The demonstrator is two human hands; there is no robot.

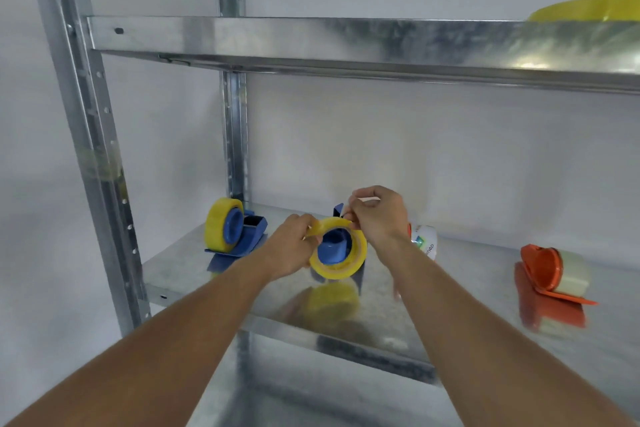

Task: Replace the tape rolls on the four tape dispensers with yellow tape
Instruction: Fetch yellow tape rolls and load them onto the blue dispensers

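Note:
A blue tape dispenser [334, 246] stands in the middle of the lower metal shelf [194, 270] with a yellow tape roll [356, 262] on its hub. My left hand [289, 248] grips the roll's left side. My right hand [379, 215] pinches the loose tape end at the top of the roll. A second blue dispenser [254, 230] with a yellow roll [217, 222] stands at the left. An orange dispenser [540, 267] with a pale clear roll [573, 272] sits at the right. Another dispenser with a white printed roll [425, 239] is mostly hidden behind my right wrist.
A yellow tape roll [588, 9] lies on the upper shelf [311, 35] at the far right. Steel uprights [90, 135] frame the left side. A white wall is behind the rack. Another shelf shows below.

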